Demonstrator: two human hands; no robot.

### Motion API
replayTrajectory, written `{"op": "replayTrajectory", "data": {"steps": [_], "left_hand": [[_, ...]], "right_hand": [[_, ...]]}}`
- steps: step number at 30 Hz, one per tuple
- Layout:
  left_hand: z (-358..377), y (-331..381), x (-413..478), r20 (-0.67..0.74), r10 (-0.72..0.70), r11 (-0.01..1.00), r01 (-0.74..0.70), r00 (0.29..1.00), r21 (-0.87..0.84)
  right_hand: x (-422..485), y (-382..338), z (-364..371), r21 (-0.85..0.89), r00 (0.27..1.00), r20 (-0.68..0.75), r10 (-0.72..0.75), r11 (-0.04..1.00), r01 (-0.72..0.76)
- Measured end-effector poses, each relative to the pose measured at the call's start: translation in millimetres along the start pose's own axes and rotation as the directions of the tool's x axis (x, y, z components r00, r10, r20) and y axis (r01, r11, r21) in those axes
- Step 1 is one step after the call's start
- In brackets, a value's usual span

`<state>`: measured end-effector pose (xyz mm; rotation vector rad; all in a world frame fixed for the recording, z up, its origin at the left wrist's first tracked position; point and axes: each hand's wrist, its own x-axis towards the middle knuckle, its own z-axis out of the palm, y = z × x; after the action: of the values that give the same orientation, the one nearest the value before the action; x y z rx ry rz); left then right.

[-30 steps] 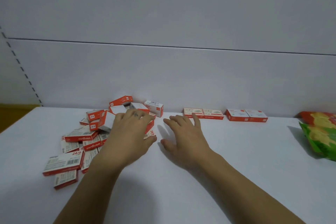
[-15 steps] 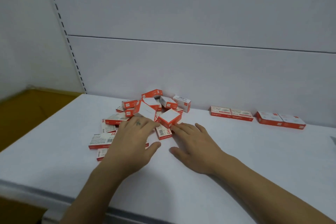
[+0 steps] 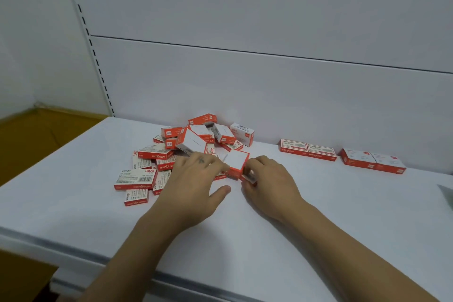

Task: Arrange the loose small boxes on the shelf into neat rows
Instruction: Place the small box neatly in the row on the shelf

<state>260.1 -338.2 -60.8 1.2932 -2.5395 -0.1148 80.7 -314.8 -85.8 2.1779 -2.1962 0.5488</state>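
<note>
A loose pile of small red-and-white boxes (image 3: 171, 154) lies on the white shelf (image 3: 343, 216), left of centre near the back wall. One box with its white face up (image 3: 236, 160) sits tilted at the pile's right edge, between my hands. My left hand (image 3: 196, 184) lies flat over the pile's front, its fingertips touching that box's left side and the thumb spread. My right hand (image 3: 269, 184) has its fingers curled on the box's right end, pinching it. Two pairs of boxes stand in a row along the back wall, one (image 3: 307, 151) nearer the pile and one (image 3: 372, 160) further right.
The shelf's front edge (image 3: 171, 279) runs close to me. A slotted upright (image 3: 85, 39) marks the left end of the back panel, and beyond it lies a yellow-brown surface (image 3: 36, 140). A sliver of a packet (image 3: 447, 193) shows at the right edge.
The view has swung left and down. My right hand moved in from the bare shelf and closed on the white-topped box, and my left hand's fingertips came against its other side.
</note>
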Motion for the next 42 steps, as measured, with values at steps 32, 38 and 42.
{"op": "replayTrajectory", "data": {"steps": [32,38,42], "left_hand": [[23,123,84,-0.046,0.193,0.973,-0.198,0.98,-0.119],[42,158,107,-0.181,0.213,0.93,-0.256,0.96,-0.265],[60,166,103,-0.289,0.184,0.887,-0.286,0.939,-0.363]], "right_hand": [[-41,134,-105,0.402,0.998,0.006,0.06,0.914,-0.058],[-53,168,-104,0.504,0.974,-0.17,0.151,0.862,-0.046],[-67,174,-91,0.538,0.929,-0.205,0.309,0.828,-0.157]]}}
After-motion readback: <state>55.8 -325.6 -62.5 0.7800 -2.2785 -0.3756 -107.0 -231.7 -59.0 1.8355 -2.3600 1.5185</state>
